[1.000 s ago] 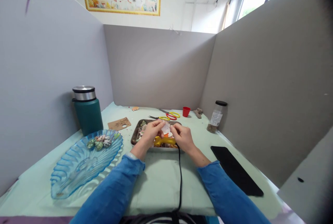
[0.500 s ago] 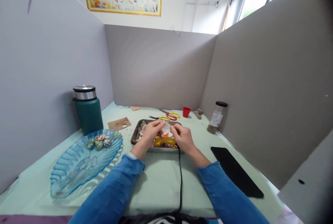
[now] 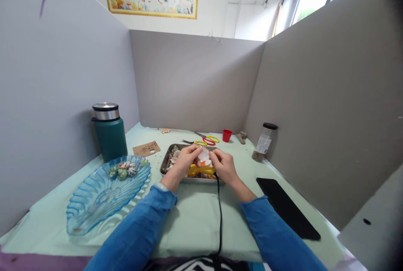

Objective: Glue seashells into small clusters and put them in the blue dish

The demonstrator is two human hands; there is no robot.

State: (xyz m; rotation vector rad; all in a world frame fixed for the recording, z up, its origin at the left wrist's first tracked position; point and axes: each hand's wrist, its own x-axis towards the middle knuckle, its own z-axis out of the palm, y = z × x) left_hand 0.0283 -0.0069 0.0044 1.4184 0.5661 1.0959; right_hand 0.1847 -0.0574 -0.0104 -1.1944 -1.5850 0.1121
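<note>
Pinching pale piece (image 3: 204,155) | left hand (image 3: 188,156), right hand (image 3: 224,166) unchanged | view shifted

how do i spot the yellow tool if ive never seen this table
On the pale green tabletop, find the metal tray under the left hand and right hand. The yellow tool shows near the tray's front edge. Unlike the tray's pale pieces, it trails a black cord toward the tabletop's near edge.
</note>
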